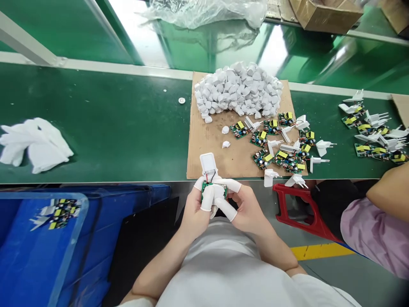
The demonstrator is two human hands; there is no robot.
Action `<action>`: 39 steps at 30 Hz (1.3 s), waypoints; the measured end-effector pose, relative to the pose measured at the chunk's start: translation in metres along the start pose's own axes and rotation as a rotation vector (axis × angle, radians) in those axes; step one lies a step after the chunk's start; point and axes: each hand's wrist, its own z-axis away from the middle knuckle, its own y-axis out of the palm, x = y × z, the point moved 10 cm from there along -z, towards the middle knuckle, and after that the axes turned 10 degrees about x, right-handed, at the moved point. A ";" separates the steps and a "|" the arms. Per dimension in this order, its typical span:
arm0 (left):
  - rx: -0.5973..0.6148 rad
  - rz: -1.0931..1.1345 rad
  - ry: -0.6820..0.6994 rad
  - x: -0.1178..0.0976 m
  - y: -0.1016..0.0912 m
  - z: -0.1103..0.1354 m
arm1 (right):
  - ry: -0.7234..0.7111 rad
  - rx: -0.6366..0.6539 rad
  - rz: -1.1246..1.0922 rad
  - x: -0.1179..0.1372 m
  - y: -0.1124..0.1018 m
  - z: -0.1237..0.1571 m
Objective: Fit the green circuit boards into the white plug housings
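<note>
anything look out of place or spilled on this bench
A few white caps lie loose on the cardboard sheet, apart from the big pile, and one small white disc sits alone on the green belt.

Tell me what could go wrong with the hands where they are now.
Both hands pinch a small circuit board off the belt's edge; a slip would likely drop it. Thin wires tie it to the white shell, so pulling might strain them. Loose boards near the cardboard edge could get knocked off.
</note>
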 end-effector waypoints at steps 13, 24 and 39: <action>0.299 0.000 -0.036 0.002 0.010 0.016 | 0.037 -0.043 -0.337 -0.009 -0.009 -0.001; 0.128 0.047 0.077 0.000 -0.009 0.008 | -0.044 -0.283 -0.068 -0.005 -0.021 0.003; -0.004 0.346 0.125 0.001 -0.029 0.001 | -0.301 -0.214 0.905 0.042 -0.041 -0.027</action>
